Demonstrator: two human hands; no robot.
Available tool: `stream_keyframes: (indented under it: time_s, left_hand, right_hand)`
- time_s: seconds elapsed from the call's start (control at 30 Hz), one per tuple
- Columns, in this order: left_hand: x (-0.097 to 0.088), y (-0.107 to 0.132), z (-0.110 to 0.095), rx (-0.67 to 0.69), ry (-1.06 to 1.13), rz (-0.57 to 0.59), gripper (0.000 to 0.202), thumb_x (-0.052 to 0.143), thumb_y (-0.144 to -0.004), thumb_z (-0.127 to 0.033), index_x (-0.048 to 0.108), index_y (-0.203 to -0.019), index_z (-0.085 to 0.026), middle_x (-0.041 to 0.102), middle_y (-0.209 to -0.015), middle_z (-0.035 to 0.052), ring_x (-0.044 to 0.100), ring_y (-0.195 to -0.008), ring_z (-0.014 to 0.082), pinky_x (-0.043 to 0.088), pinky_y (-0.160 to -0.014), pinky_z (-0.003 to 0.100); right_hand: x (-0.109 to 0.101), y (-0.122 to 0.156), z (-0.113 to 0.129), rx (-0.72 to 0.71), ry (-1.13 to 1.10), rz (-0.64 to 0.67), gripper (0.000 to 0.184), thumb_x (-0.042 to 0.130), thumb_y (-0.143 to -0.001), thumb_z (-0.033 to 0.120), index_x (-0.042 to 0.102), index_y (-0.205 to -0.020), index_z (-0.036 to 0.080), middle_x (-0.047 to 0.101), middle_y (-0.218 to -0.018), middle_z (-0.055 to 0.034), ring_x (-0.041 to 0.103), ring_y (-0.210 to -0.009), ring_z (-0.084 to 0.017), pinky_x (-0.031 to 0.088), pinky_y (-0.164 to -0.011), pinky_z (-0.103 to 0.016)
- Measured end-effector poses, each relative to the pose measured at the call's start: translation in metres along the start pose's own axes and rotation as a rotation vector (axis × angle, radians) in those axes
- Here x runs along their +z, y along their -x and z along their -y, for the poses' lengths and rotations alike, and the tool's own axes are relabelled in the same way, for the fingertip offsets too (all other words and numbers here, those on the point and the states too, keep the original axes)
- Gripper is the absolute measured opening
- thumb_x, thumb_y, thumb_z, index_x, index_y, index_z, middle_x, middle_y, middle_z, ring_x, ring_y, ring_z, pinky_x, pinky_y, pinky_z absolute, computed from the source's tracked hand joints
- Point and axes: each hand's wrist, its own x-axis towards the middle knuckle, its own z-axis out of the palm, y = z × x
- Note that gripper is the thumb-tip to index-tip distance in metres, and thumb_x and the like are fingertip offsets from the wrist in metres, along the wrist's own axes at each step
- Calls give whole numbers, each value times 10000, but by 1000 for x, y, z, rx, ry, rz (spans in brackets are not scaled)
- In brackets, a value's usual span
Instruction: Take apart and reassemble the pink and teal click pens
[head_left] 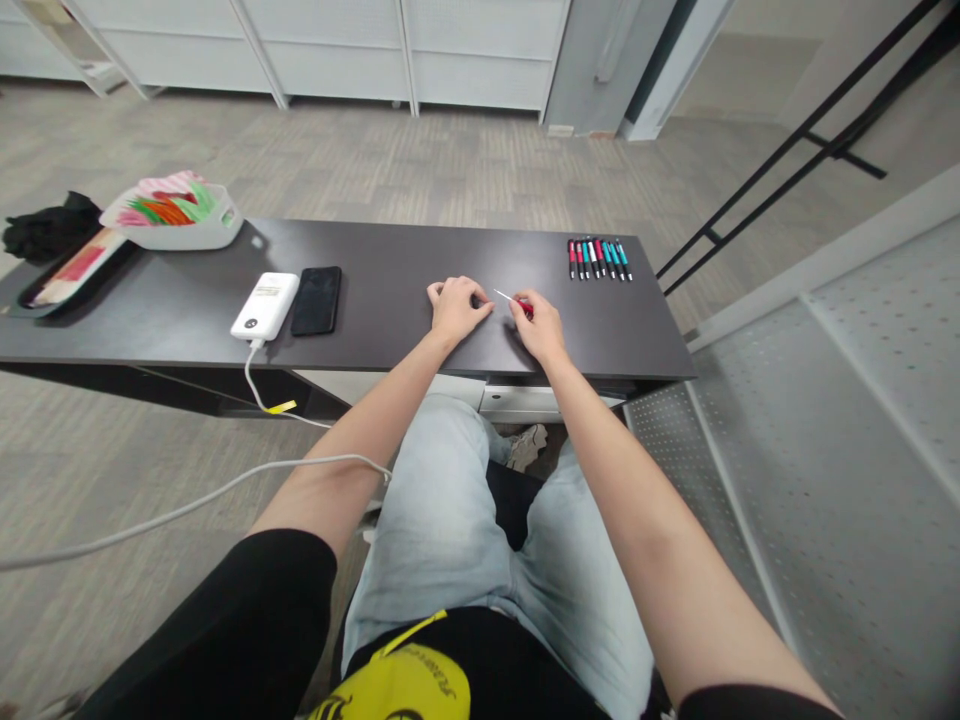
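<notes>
Over the middle of the dark table, my left hand (457,308) is closed in a pinch on a small black piece (476,301), which the fingers partly cover. A short distance to the right, my right hand (540,325) grips a red pen barrel (527,308). A thin pale rod that looks like the pen refill (504,295) sticks out of it toward my left hand. The two hands are apart. Beyond my right hand, several pens (600,259) in red, teal, white and black lie side by side in a row.
On the dark table (375,345) lie a black phone (316,300) and a white power bank (265,306) with a cable (255,470) running past my left arm. At the left are a white basket (202,235), a black tray (45,310) and black cloth (52,228).
</notes>
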Motion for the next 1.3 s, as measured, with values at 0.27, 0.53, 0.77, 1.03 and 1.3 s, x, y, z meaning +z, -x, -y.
stream_keyframes:
  time_s: [0.27, 0.53, 0.77, 1.03, 1.3]
  left_hand:
    - [-2, -1, 1, -100, -11, 56, 159, 987, -1111, -299, 847, -1183, -314, 846, -1603, 115, 700, -1614, 417, 459, -1424, 626]
    - [-6, 5, -1, -131, -74, 67, 326, 973, -1133, -353, 819, -1418, -326, 795, -1714, 142, 640, -1696, 456, 449, -1423, 616]
    - [-7, -3, 18, -63, 28, 120, 306, 989, -1076, -248, 862, -1344, -323, 851, -1618, 119, 728, -1574, 424, 492, -1378, 621]
    - [-5, 8, 11, 13, -14, 89, 75, 913, -1114, -259, 881, -1175, -287, 720, -1677, 150, 625, -1651, 426, 437, -1439, 636]
    - [-7, 8, 9, 44, -9, 111, 132, 865, -1079, -202, 871, -1171, -297, 786, -1623, 132, 637, -1610, 433, 446, -1447, 661]
  right_hand:
    - [3, -1, -3, -2, -45, -10, 230, 674, -1196, 513, 785, -1175, 312, 900, -1167, -109, 775, -1046, -352, 607, -1076, -477]
    - [1, -1, -3, 25, -38, 26, 248, 641, -1219, 521, 780, -1224, 315, 911, -1148, -87, 781, -1008, -337, 608, -1049, -453]
    - [-5, 0, 8, -13, 40, 133, 180, 597, -1266, 423, 750, -1233, 334, 961, -1330, -113, 828, -1323, -401, 576, -1244, -534]
    - [-4, 0, 9, -70, 122, 195, 240, 571, -1297, 482, 755, -1258, 334, 933, -1333, -141, 793, -1316, -440, 562, -1231, -583]
    - [-2, -3, 6, -83, 139, 210, 251, 547, -1298, 462, 754, -1280, 321, 928, -1373, -150, 791, -1327, -449, 546, -1240, -597]
